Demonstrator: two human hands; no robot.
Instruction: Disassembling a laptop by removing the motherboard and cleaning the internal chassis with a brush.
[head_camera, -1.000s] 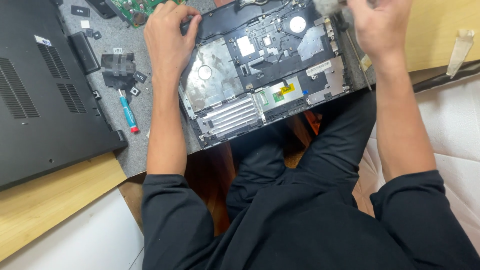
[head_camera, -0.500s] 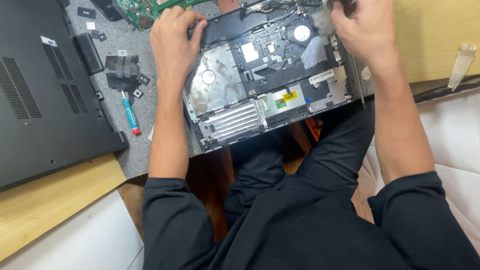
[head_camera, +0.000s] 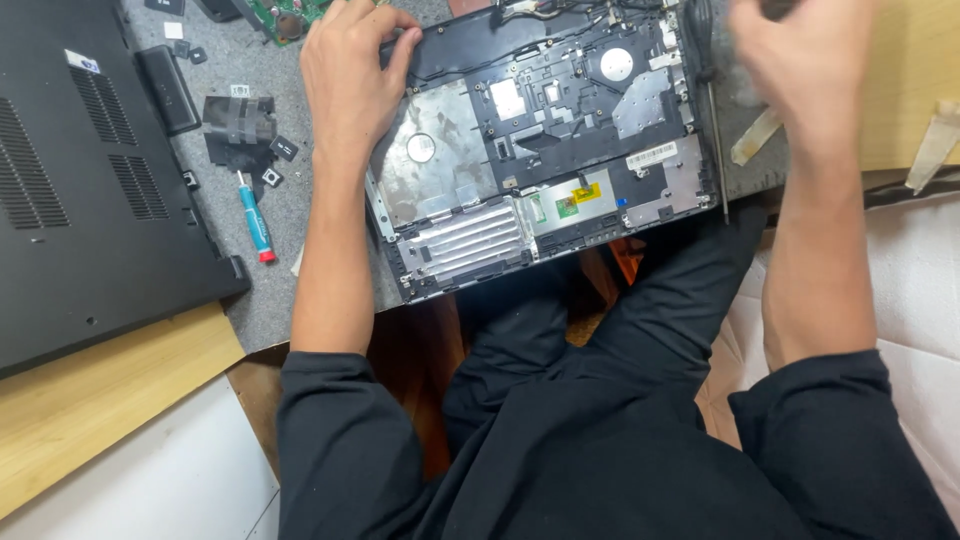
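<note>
Left hand (head_camera: 350, 75) clamps its fingers over the top-left edge of the opened laptop chassis (head_camera: 540, 150) lying on the grey mat (head_camera: 270, 290), while the blurred right hand (head_camera: 800, 60) hovers at its right edge, grip impossible to read.

No packages, signs or screens are seen; only labels are found. On the opened black laptop base with its bare silver metal plates (head_camera: 545, 160), a white rectangular label (head_camera: 651, 156) is stuck near the right edge. A small yellow sticker (head_camera: 586, 193) is placed just left of and below it, beside a green patch (head_camera: 567, 208). A small white-and-blue label (head_camera: 82, 62) is seen well to the left of the base, on the detached black bottom cover (head_camera: 90, 190).
</note>
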